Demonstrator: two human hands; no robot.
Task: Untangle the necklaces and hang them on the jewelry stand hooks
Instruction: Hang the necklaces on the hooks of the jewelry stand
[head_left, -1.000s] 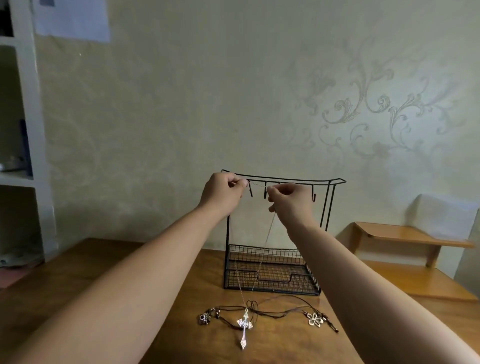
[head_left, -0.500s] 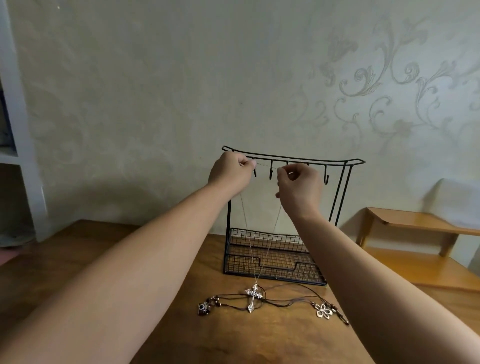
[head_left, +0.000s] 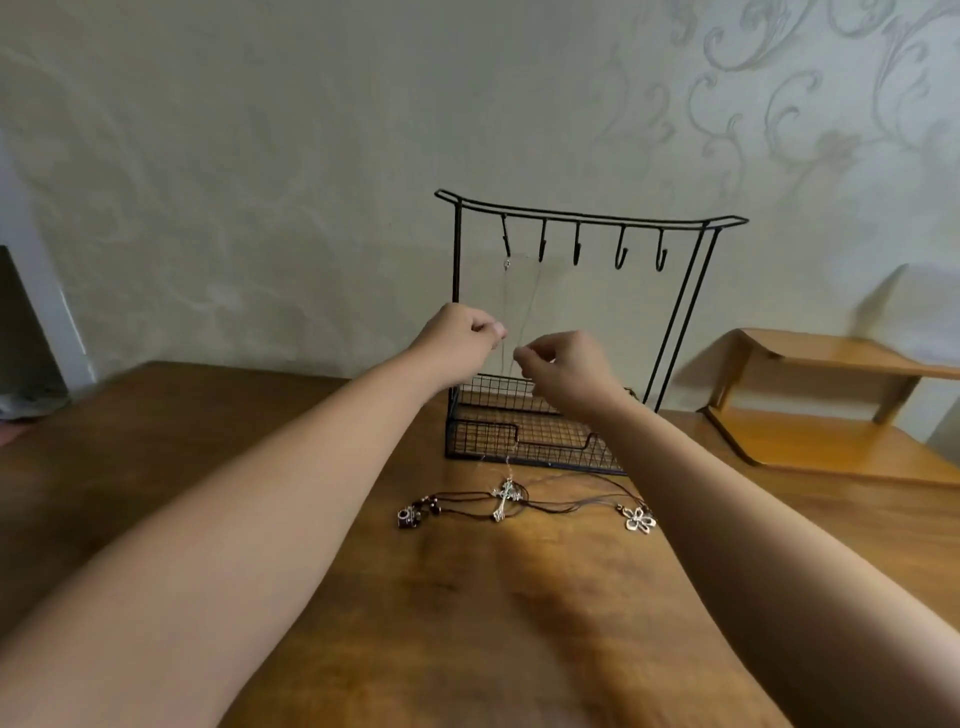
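Observation:
A black wire jewelry stand (head_left: 680, 312) with several hooks stands at the back of the wooden table (head_left: 467, 623). A thin silver necklace (head_left: 506, 291) hangs over the two leftmost hooks. Its cross pendant (head_left: 503, 498) lies low at the table in front of the stand's basket. My left hand (head_left: 462, 335) pinches the left strand about halfway down. My right hand (head_left: 563, 364) pinches the right strand beside it. Dark cord necklaces (head_left: 561, 501) lie tangled on the table, one with a flower pendant (head_left: 639, 518), another with a dark bead charm (head_left: 409, 517).
A light wooden two-tier shelf (head_left: 831, 405) stands on the table to the right of the stand. A white shelving unit edge (head_left: 31, 291) is at the far left. The patterned wall is close behind the stand.
The silver chain now hangs from the two left hooks. Both hands have dropped from the hook bar to mid-height along the strands. The camera has tilted down.

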